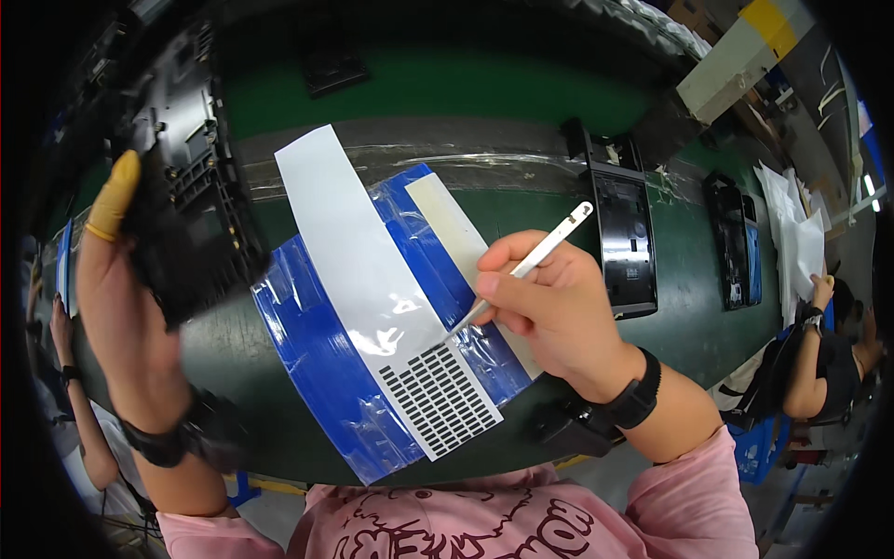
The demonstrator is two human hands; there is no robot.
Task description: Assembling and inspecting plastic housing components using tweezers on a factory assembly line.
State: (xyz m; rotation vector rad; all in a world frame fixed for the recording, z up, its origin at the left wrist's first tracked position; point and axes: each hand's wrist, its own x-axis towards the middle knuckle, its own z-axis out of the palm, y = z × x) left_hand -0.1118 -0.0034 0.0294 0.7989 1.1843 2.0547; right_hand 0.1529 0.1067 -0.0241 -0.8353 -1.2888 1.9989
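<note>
My right hand (559,312) pinches a pair of silvery tweezers (548,244). Their tip points down at the top rows of small black rectangular stickers on a white sticker sheet (349,238). Beneath the sheet lies a blue board (312,345) with clear tape over it. On the left, my left hand (130,307) grips a black plastic housing (191,214), raised and tilted above the table. A yellow finger cot (115,194) covers one fingertip of that hand. The hand's other fingers are hidden behind the housing.
Two more black housings, one nearer (624,233) and one farther right (736,242), lie on the green table (447,88). A cream strip (456,219) rests on the blue board. Co-workers' arms show at both sides, one at the right near white sheets (796,233).
</note>
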